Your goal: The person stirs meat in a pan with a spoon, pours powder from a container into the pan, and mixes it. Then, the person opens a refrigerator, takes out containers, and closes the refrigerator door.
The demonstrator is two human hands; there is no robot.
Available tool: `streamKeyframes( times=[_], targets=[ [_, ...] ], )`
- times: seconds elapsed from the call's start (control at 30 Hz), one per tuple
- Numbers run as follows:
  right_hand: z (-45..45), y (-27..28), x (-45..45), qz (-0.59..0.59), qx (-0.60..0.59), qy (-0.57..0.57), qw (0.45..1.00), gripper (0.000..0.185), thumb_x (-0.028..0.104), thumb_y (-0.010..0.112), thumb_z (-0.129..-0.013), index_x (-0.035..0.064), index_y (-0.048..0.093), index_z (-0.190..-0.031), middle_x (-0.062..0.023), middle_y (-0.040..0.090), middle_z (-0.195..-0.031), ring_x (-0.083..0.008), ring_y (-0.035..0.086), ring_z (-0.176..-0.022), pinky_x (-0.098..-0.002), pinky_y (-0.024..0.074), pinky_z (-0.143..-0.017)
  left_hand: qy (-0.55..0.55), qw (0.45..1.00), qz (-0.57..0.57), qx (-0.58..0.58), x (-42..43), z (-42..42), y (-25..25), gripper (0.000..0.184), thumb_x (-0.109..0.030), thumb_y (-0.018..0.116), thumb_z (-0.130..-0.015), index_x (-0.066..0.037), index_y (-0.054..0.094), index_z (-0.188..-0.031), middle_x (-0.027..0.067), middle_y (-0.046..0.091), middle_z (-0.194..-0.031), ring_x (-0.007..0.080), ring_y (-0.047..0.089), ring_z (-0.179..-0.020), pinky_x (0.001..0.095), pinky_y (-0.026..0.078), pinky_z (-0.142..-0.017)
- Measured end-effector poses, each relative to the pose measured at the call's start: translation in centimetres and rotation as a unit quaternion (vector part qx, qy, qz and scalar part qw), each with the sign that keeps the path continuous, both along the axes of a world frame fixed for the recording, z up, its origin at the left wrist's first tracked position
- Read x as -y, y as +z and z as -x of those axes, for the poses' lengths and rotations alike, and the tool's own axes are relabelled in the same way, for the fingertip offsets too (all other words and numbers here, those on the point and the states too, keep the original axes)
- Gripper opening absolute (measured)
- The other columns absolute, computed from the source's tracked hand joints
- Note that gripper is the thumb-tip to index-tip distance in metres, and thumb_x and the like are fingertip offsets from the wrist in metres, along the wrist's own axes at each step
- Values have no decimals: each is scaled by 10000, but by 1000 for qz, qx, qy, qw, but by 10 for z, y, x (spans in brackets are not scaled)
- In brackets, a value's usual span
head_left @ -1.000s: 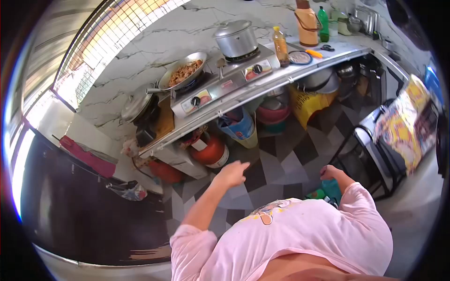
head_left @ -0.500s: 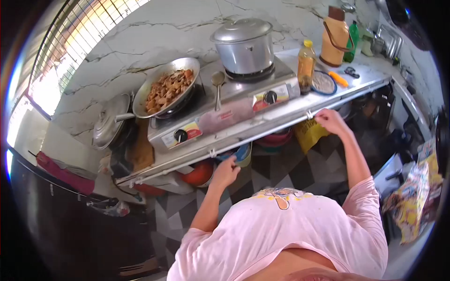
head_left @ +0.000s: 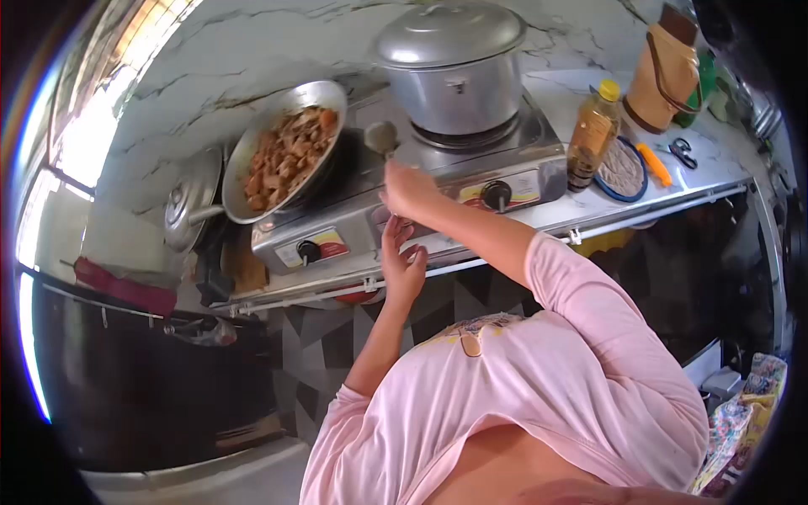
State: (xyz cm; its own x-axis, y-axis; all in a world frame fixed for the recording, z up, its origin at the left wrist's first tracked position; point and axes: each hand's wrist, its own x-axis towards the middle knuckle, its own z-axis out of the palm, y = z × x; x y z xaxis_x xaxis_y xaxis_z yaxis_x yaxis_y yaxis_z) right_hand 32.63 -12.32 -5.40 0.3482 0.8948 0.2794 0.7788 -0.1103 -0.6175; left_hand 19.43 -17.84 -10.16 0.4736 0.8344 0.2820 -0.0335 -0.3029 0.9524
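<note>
Right hand [head_left: 410,192] has swung across to the ladle [head_left: 381,137], left hand [head_left: 404,265] rising beneath it. Smooth, shiny metal forms the stove [head_left: 360,231], the round lidded pot [head_left: 459,93] and the sloping pan [head_left: 323,94] of chunky brown food [head_left: 290,156]. Between them, the ladle shows a dull, rounded bowl. Right fingers curl over its handle, their grip hidden; left fingers stand loosely parted, bare.

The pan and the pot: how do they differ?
The pan is open and shows chunks of food; the pot has a lid on. The pan is shallow, the pot deep. The pan has a long handle; the pot shows none. Both are silver-coloured and stand on the stove.
</note>
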Motion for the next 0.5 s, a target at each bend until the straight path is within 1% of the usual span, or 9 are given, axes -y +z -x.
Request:
streamKeyframes(
  times=[0.1,0.13,0.17,0.2,0.23,0.3,0.37,0.43,0.5],
  targets=[
    [0,-7,5,-17,7,-3,1000,370,194,587,-712,-54,454,-952,-190,593,-662,-386,589,-646,-461,472,-596,-56,998,29,-31,7,5,-34,450,100,511,-714,-17,444,-1143,100,563,-1016,149,573,-871,226,467,-696],
    [-5,-3,16,-37,5,4,999,362,158,582,-689,-52,462,-958,-189,584,-641,-382,584,-625,-458,469,-579,-91,992,-14,-84,20,-4,-26,324,105,513,-720,-14,510,-1022,75,603,-867,132,593,-758,214,463,-662],
    [-12,8,31,-57,5,16,998,361,121,576,-665,-50,470,-965,-188,576,-621,-378,579,-604,-456,465,-563,-115,990,-10,-83,29,-21,-19,324,105,513,-720,-14,510,-1022,75,603,-867,132,593,-758,214,463,-662],
    [-23,17,50,-52,6,-3,999,361,121,576,-665,-50,470,-965,-188,576,-621,-378,579,-604,-456,465,-563,-213,969,-53,-115,40,-38,-14,275,84,524,-731,-16,530,-987,72,604,-853,126,591,-759,220,465,-646],
    [-33,29,75,-64,-4,39,997,373,114,569,-668,-44,482,-995,-191,570,-616,-367,578,-600,-454,451,-548,-304,937,-97,-144,54,-53,-7,227,64,534,-741,-19,550,-952,70,606,-839,121,589,-761,226,467,-630],
    [-57,62,129,-80,-27,87,993,430,95,564,-671,-19,495,-1080,-177,556,-597,-320,568,-558,-432,421,-515,-379,870,-211,-235,79,-108,22,192,9,564,-772,-14,537,-961,75,575,-862,216,562,-874,320,433,-819],
    [-82,90,188,-107,-57,87,989,507,76,575,-673,23,484,-1169,-137,542,-571,-244,536,-486,-385,391,-478,-517,740,-327,-282,107,-177,66,249,-99,523,-838,-23,544,-1074,101,564,-991,255,523,-984,331,398,-874],
    [-105,114,246,-111,-82,79,987,549,59,599,-681,67,472,-1216,-88,531,-562,-151,466,-425,-296,360,-442,-485,757,-347,-268,108,-214,29,284,-144,541,-819,-31,541,-1079,103,547,-1012,256,514,-991,340,398,-868],
    [-119,121,292,-116,-67,23,991,497,30,568,-704,85,500,-1193,-31,575,-600,-76,466,-459,-238,347,-425,-418,783,-382,-256,135,-291,-9,366,-236,576,-780,-46,535,-1090,109,513,-1055,259,495,-1004,359,397,-857]
  ],
)
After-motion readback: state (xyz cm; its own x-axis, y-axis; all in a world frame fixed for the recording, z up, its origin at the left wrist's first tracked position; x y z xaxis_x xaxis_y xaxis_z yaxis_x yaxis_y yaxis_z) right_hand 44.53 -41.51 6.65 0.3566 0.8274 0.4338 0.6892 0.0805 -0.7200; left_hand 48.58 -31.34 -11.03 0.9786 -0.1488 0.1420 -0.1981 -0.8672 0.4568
